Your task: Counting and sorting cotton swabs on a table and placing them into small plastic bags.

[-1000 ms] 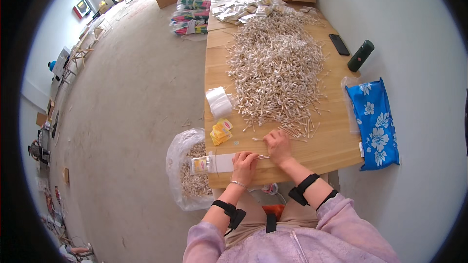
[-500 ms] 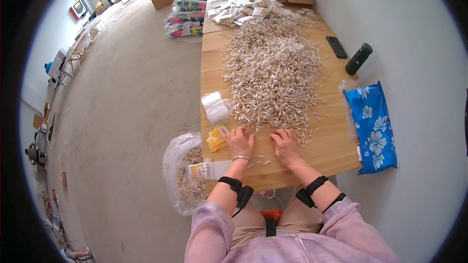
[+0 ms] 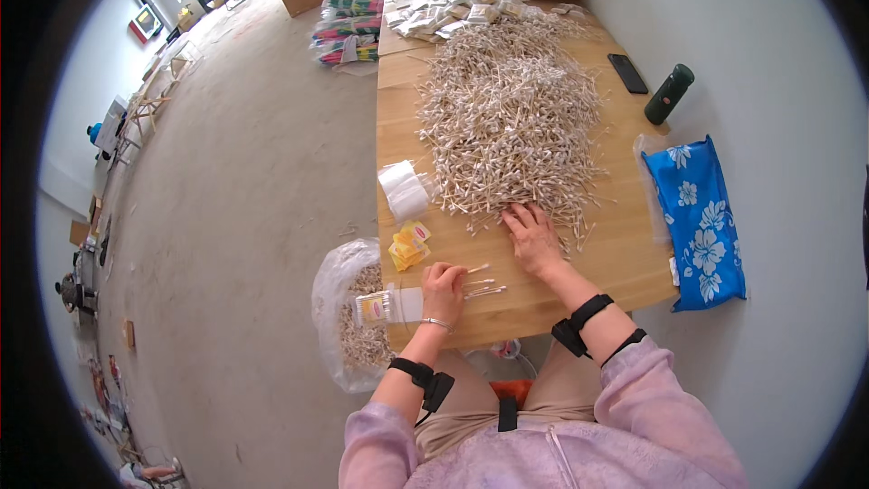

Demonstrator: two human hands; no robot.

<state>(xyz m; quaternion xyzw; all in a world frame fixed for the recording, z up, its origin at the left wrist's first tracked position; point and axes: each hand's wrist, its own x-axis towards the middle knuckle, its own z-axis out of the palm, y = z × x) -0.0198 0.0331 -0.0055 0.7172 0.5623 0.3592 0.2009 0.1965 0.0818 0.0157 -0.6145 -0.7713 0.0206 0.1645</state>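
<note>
A large heap of cotton swabs (image 3: 511, 118) with wooden sticks and white tips covers the middle of the table. My right hand (image 3: 536, 240) rests at the heap's near edge, fingers stretched out and touching swabs. My left hand (image 3: 442, 294) is closed low over the table near its front edge, with a cotton swab (image 3: 479, 268) poking out from the fingertips. Beside it lie a few loose swabs (image 3: 487, 290). To its left, a clear bag packed with swabs and a yellow card (image 3: 372, 309) overhangs the table's left edge.
Yellow cards (image 3: 410, 246) and a stack of clear plastic bags (image 3: 404, 190) lie at the left edge. Filled packets (image 3: 457, 5) are piled at the back. A phone (image 3: 627, 74), a dark green bottle (image 3: 669, 93) and a blue flowered pouch (image 3: 695, 225) line the right. Below hangs a plastic sack (image 3: 328, 308).
Both hands were side by side at the heap's near edge. My left hand has come back toward me with a swab; my right hand has reached slightly farther into the heap.
</note>
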